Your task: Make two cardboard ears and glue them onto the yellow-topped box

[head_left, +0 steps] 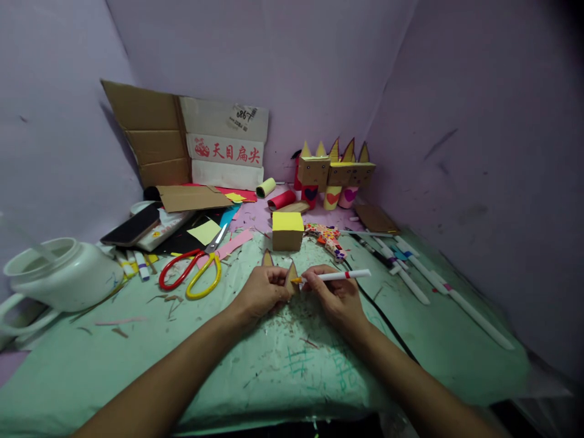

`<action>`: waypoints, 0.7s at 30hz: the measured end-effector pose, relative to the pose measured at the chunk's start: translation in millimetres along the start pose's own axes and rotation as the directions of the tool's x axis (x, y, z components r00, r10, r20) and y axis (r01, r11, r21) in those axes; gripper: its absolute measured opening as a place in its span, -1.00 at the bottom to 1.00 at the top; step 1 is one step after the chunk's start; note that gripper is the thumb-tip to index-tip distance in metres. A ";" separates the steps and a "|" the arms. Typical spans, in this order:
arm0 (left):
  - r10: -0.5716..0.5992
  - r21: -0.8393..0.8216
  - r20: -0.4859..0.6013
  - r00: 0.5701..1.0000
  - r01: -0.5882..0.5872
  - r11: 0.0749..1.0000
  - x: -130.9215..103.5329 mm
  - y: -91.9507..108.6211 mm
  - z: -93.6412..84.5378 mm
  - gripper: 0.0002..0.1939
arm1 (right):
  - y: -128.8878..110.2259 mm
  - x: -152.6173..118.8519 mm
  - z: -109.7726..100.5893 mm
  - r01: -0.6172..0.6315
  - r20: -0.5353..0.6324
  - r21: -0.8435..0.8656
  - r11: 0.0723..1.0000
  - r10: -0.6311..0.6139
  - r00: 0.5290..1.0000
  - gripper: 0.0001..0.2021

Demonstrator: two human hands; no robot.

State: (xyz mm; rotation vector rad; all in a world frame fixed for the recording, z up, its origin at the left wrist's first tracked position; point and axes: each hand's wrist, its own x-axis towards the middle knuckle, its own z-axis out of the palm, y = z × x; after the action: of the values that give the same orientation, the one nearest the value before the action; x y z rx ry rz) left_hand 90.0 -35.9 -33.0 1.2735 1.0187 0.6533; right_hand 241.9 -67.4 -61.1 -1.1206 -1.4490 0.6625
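The left hand (262, 293) pinches a small triangle (291, 281) between thumb and fingers, point upward, near the middle of the table (150, 371) — it seems held by its left side so that the right edge is free for the pen. The right hand (336, 298) grips the pen (340, 275) close to its orange tip, probably for finer control; the tip is at this edge, but whether it touches I cannot tell. A second triangle (267, 258) shows just behind the left hand; if the fingers also hold it is hidden. The box (287, 234) stands beyond both hands, perhaps to leave them room, and the scissors (208, 249) lie to the left — open, with the handles toward the person
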 end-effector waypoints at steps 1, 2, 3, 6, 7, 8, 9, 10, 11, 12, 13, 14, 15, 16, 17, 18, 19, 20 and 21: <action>0.005 -0.005 0.000 1.000 -0.005 1.000 0.1 -0.3 -0.2 -0.77 | -0.1 -0.2 0.0 0.003 0.011 0.001 1.000 -0.003 1.000 -0.82; 0.007 -0.012 -0.004 1.000 -0.007 1.000 0.2 -0.7 -0.5 -0.77 | -0.3 -0.5 0.0 0.005 0.028 0.001 1.000 -0.005 1.000 -0.82; 0.004 -0.016 -0.008 1.000 -0.004 1.000 0.3 -1.0 -0.6 -0.77 | -0.6 -0.8 -0.1 0.009 0.048 -0.002 1.000 -0.009 0.999 -0.82; -0.010 -0.021 -0.005 1.000 0.010 1.000 0.0 -1.0 0.0 -0.77 | -1.1 -0.8 -0.4 0.031 0.069 -0.008 0.999 -0.030 0.997 -0.83; -0.011 -0.020 0.002 1.000 0.011 1.000 -0.3 -0.6 0.6 -0.78 | -1.2 -0.4 -0.4 0.038 0.050 -0.007 0.999 -0.038 0.998 -0.83; -0.009 -0.023 0.006 1.000 0.009 1.000 -0.7 -0.1 1.3 -0.80 | -1.1 0.1 -0.4 0.042 0.019 -0.008 0.999 -0.042 0.999 -0.84; -0.006 -0.027 0.009 1.000 0.007 1.000 -1.0 0.4 2.0 -0.81 | -0.9 0.7 -0.3 0.044 -0.019 -0.009 0.999 -0.044 0.999 -0.84; -0.005 -0.031 0.007 1.000 0.006 1.000 -1.3 0.8 2.7 -0.80 | -0.8 1.2 -0.2 0.043 -0.055 -0.011 0.999 -0.044 0.998 -0.84; -0.007 -0.033 0.003 1.000 0.007 0.999 -1.4 1.0 3.2 -0.79 | -0.8 1.5 -0.1 0.039 -0.082 -0.014 0.999 -0.040 0.996 -0.83; -0.008 -0.036 -0.003 1.000 0.008 0.999 -1.4 0.8 3.6 -0.77 | -1.0 1.6 0.0 0.036 -0.092 -0.017 0.999 -0.037 0.995 -0.83; -0.008 -0.038 -0.007 1.000 0.008 0.999 -1.2 0.4 3.8 -0.75 | -1.3 1.5 0.0 0.036 -0.084 -0.017 0.999 -0.037 0.996 -0.83; -0.007 -0.041 -0.010 1.000 0.007 0.999 -0.8 -0.3 3.7 -0.76 | -1.8 1.2 0.0 0.036 -0.058 -0.017 0.999 -0.037 0.998 -0.82; -0.007 -0.042 -0.011 1.000 0.006 0.999 -0.4 -1.2 3.5 -0.78 | -2.3 0.8 -0.1 0.035 -0.025 -0.018 0.999 -0.036 0.999 -0.82; -0.007 -0.044 -0.013 1.000 0.006 0.999 0.1 -2.1 3.3 -0.80 | -2.8 0.3 -0.2 0.034 0.009 -0.020 0.999 -0.033 0.999 -0.81; -0.009 -0.045 -0.013 1.000 0.009 0.999 0.5 -2.8 3.0 -0.82 | -3.3 -0.1 -0.3 0.033 0.035 -0.021 0.999 -0.032 0.999 -0.81; -0.011 -0.044 -0.012 1.000 0.010 0.999 0.8 -3.4 2.7 -0.83 | -3.6 -0.4 -0.3 0.032 0.054 -0.020 0.999 -0.031 0.998 -0.81; -0.010 -0.044 -0.012 1.000 0.009 0.999 0.9 -3.7 2.6 -0.83 | -3.7 -0.5 -0.3 0.032 0.061 -0.016 0.999 -0.031 0.998 -0.82; -0.005 -0.045 -0.012 1.000 0.004 0.999 0.7 -3.6 2.6 -0.83 | -3.7 -0.3 -0.2 0.035 0.058 -0.009 0.999 -0.034 0.998 -0.82; 0.003 -0.046 -0.011 1.000 -0.003 0.999 0.4 -3.2 2.8 -0.82 | -3.6 0.1 0.0 0.040 0.042 0.000 0.999 -0.040 0.998 -0.83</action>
State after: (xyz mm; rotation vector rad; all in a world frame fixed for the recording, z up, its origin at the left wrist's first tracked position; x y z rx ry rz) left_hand 92.2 -37.5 -36.3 1.2327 1.0059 0.6830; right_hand 241.0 -68.8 -58.0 -1.0819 -1.5034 0.6606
